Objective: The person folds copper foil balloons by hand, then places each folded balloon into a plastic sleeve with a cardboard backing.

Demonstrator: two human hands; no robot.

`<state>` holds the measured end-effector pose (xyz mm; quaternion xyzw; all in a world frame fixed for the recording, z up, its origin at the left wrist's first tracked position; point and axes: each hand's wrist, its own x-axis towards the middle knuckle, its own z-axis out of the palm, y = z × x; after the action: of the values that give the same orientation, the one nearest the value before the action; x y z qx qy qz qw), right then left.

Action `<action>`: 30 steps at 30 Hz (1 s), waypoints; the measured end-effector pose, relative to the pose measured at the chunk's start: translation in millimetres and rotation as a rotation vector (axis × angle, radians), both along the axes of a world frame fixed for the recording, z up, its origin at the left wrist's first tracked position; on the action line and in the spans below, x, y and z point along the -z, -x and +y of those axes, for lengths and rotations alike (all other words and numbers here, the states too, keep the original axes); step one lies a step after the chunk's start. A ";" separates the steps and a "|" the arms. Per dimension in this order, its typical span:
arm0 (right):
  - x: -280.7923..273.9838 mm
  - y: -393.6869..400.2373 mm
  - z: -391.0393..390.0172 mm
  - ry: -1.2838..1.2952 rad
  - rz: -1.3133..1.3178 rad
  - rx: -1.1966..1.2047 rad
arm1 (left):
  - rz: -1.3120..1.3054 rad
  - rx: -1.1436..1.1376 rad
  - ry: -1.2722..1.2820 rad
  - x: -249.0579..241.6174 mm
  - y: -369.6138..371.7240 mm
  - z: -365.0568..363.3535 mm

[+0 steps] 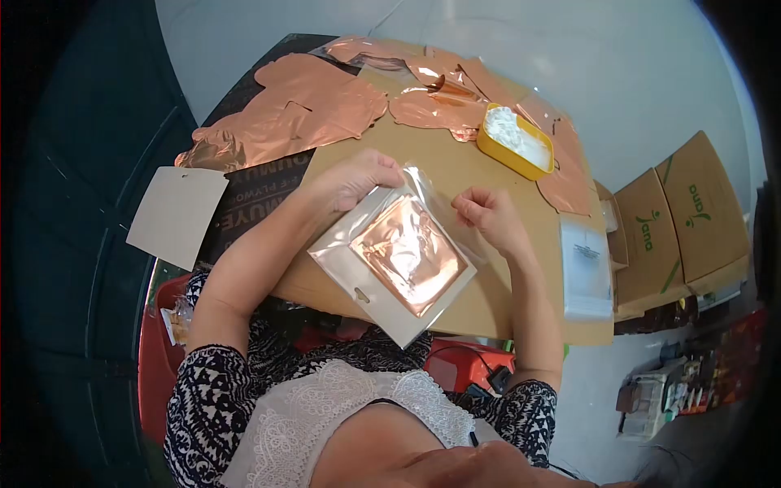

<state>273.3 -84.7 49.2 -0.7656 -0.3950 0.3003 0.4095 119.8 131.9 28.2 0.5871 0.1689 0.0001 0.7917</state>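
Note:
A clear plastic bag lies tilted over the near edge of the table. Inside it are a pale card with a hang slot and a folded, shiny rose-gold foil piece. My left hand is closed on the bag's upper left corner, thumb and fingers pinching it. To the right of the bag, my right hand is closed in a pinch beside its clear film. Whatever those right fingers hold is too thin to make out.
Flat rose-gold foil balloons lie across the table's far side. A yellow tub of white powder stands at the back right. Clear bags are stacked at the right edge, beside a cardboard box. A pale card lies at left.

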 end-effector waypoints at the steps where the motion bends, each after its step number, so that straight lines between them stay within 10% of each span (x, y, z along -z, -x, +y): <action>1: 3.1 -4.9 4.0 0.039 0.004 -0.022 | -0.002 0.007 0.017 3.3 -1.5 0.0; 4: 16.7 -6.8 13.4 -0.045 -0.019 0.070 | -0.009 0.001 0.056 13.3 -6.2 -2.2; 7: 14.3 11.7 12.2 -0.283 -0.639 0.044 | -0.007 -0.054 0.079 10.4 -4.5 -12.8; 30: 17.4 21.2 11.4 -0.406 -0.955 0.027 | -0.029 0.006 0.021 -7.0 -26.5 -62.9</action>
<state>252.1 -73.3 31.9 -0.7273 -0.5782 -0.1708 0.3278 146.2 69.1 35.2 0.5792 0.1556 0.0047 0.8002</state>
